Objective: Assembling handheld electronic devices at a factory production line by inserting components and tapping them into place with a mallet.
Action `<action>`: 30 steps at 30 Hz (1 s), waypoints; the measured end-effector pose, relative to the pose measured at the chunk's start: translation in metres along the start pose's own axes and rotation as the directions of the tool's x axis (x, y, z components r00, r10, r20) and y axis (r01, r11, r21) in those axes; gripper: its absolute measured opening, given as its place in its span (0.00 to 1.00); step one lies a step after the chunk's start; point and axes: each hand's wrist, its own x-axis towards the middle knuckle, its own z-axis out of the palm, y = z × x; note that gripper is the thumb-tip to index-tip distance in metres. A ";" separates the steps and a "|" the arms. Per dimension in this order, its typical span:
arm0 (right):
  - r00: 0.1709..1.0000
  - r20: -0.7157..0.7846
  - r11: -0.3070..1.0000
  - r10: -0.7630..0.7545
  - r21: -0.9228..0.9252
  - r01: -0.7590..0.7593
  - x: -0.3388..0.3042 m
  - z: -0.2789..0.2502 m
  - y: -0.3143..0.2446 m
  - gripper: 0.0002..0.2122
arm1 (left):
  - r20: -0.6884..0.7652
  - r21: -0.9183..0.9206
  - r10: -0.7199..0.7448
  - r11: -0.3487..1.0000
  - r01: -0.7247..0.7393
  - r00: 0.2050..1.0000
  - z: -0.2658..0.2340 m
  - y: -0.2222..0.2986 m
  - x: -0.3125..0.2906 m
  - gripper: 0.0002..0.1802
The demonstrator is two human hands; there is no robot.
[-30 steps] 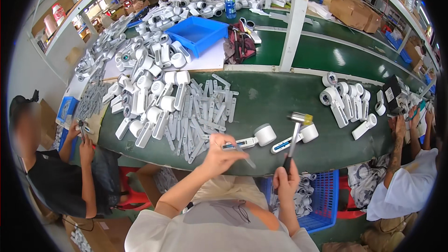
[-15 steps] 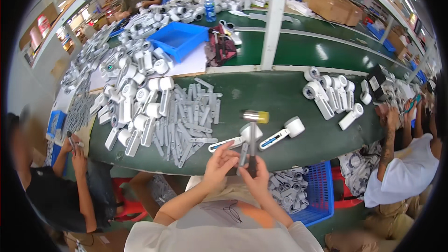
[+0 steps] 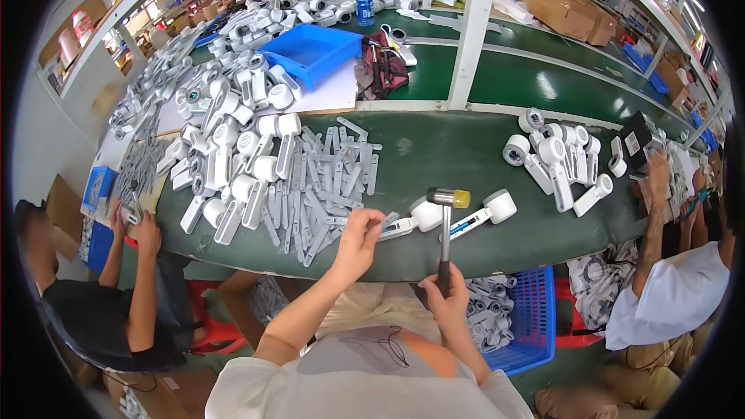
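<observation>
My right hand (image 3: 450,302) is wrapped round the dark handle of a small hammer (image 3: 445,240), held upright, its metal head ending in a yellow tip. Between the fingertips of my left hand (image 3: 357,247) is a slim grey plastic strip (image 3: 389,220). It is close to the handle of a white handheld fan (image 3: 425,214), partly hidden by hand and hammer. Right of the hammer lies a second white fan (image 3: 498,206), its handle uncovered and a blue part inside. A pile of loose grey strips (image 3: 330,178) spreads left of these fans.
Many white fans (image 3: 233,151) are heaped on the left of the green table (image 3: 434,147). A smaller group (image 3: 555,155) stands at right. Behind are a blue tray (image 3: 314,54) and a bottle (image 3: 364,4). A blue basket (image 3: 535,318) of parts sits below the edge. Co-workers sit on both sides.
My left hand has moved left and forward with the grey strip, away from my right hand. The hammer has shifted a little right, still in my right hand.
</observation>
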 end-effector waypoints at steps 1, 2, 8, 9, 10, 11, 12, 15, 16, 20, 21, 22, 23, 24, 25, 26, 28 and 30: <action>0.999 -0.035 0.999 0.025 0.047 -0.024 -0.001 -0.002 -0.002 0.23 | -0.003 0.287 0.235 0.931 -0.224 0.972 0.001 0.000 0.005 0.11; 0.996 -0.070 0.995 0.052 0.094 -0.045 -0.001 -0.004 -0.003 0.24 | 0.062 0.544 0.446 0.735 -0.405 0.893 0.003 0.000 0.008 0.12; 0.992 -0.107 0.989 0.073 0.132 -0.058 -0.002 -0.010 -0.006 0.24 | 0.109 0.721 0.481 0.564 -0.402 0.870 0.016 0.002 0.011 0.10; 0.991 -0.107 0.991 0.075 0.121 -0.062 -0.003 -0.011 -0.006 0.24 | 0.112 0.710 0.481 0.574 -0.409 0.870 0.017 0.002 0.011 0.10; 0.991 -0.109 0.991 0.076 0.120 -0.063 -0.004 -0.012 -0.005 0.24 | 0.113 0.709 0.480 0.574 -0.409 0.870 0.018 0.002 0.010 0.10; 0.990 -0.100 0.987 0.098 0.136 -0.084 -0.004 -0.014 -0.005 0.24 | 0.116 0.694 0.484 0.585 -0.419 0.868 0.019 0.000 0.009 0.09; 0.989 -0.088 0.983 0.118 0.152 -0.104 -0.004 -0.014 -0.005 0.25 | 0.117 0.681 0.488 0.595 -0.427 0.865 0.019 -0.001 0.009 0.09; 0.984 -0.062 0.977 0.167 0.145 -0.157 -0.003 -0.016 -0.011 0.25 | 0.108 0.669 0.547 0.578 -0.468 0.830 0.022 -0.006 0.011 0.10; 0.984 -0.060 0.977 0.167 0.146 -0.157 -0.003 -0.015 -0.013 0.25 | 0.106 0.670 0.547 0.577 -0.466 0.830 0.021 -0.005 0.011 0.10; 0.988 -0.074 0.982 0.133 0.145 -0.121 -0.003 -0.013 -0.013 0.24 | 0.097 0.655 0.530 0.603 -0.455 0.842 0.021 -0.003 0.009 0.12; 0.989 -0.081 0.981 0.127 0.157 -0.113 -0.004 -0.013 -0.012 0.24 | 0.093 0.643 0.518 0.621 -0.448 0.850 0.021 -0.003 0.009 0.12; 0.989 -0.082 0.981 0.127 0.156 -0.113 -0.004 -0.014 -0.011 0.24 | 0.093 0.642 0.518 0.621 -0.449 0.850 0.020 -0.003 0.009 0.12; 0.992 -0.078 0.986 0.103 0.143 -0.091 -0.004 -0.015 -0.009 0.24 | 0.120 0.633 0.510 0.621 -0.461 0.852 0.018 -0.003 0.009 0.12; 0.994 -0.074 0.989 0.080 0.129 -0.070 -0.005 -0.016 -0.008 0.24 | 0.147 0.624 0.502 0.622 -0.474 0.852 0.017 -0.003 0.010 0.13; 0.994 -0.075 0.989 0.079 0.128 -0.069 -0.006 -0.018 -0.009 0.24 | 0.148 0.623 0.502 0.622 -0.475 0.852 0.016 -0.002 0.010 0.13; 0.994 -0.049 0.991 0.095 0.104 -0.090 -0.008 -0.020 -0.011 0.24 | 0.159 0.615 0.492 0.628 -0.476 0.856 0.016 -0.002 0.011 0.12; 0.993 -0.019 0.991 0.114 0.077 -0.113 -0.009 -0.025 -0.014 0.24 | 0.168 0.609 0.480 0.636 -0.473 0.861 0.014 -0.005 0.011 0.12; 0.995 0.071 0.987 0.064 -0.154 -0.053 -0.008 -0.032 -0.017 0.22 | 0.131 0.590 0.454 0.678 -0.438 0.881 0.013 -0.009 0.010 0.11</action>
